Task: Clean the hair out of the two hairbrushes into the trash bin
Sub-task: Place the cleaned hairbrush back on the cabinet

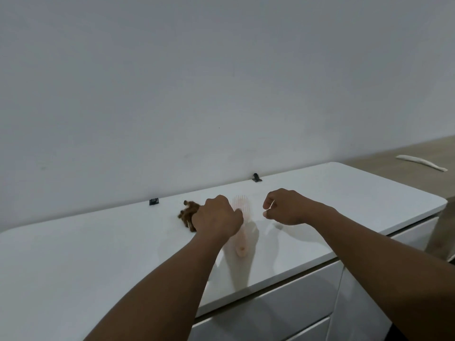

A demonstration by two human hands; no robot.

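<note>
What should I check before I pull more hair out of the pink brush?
1. Pink brush lies flat on the white counter: ok.
2. Left hand steadies the brush, resting over its middle: ok.
3. Right hand is free to pick, with its fingers curled just right of the bristles: cannot tell whether it already pinches a strand.
4. Hair left in the pale bristles: cannot tell, too faint.
5. Brown hair clump sits on the counter beside the left hand, not binned: not ok.
6. Trash bin within reach: cannot tell, no bin shows in this view.
</note>
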